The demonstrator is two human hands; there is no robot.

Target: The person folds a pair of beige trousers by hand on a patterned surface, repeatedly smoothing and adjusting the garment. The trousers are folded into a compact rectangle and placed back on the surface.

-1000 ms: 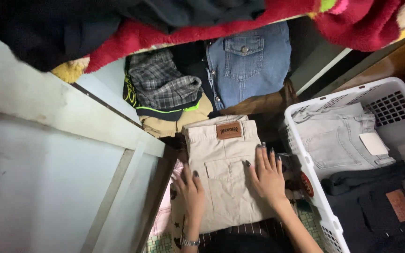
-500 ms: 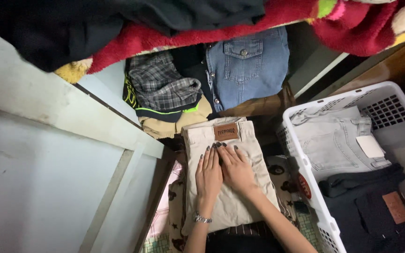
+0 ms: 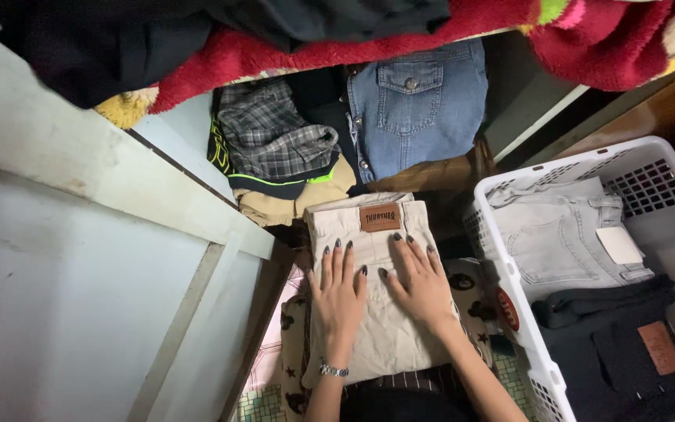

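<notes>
A folded pair of beige trousers (image 3: 376,336) with a brown leather patch at the waistband lies on a patterned cloth in front of me. My left hand (image 3: 339,291) and my right hand (image 3: 419,280) rest flat on it side by side, fingers spread and pointing toward the waistband. Both hands have dark painted nails. A thin bracelet circles my left wrist. Neither hand grips anything.
A white laundry basket (image 3: 509,312) at the right holds folded pale grey jeans (image 3: 556,234) and dark trousers (image 3: 626,352). Beyond the beige trousers lie a blue denim shirt (image 3: 419,101), a plaid garment (image 3: 275,137) and a red fleece blanket (image 3: 337,51). A pale painted panel (image 3: 80,258) fills the left.
My hands moved from the outer edges of the trousers to the middle, then slid slightly down and apart, staying flat on the fabric.
</notes>
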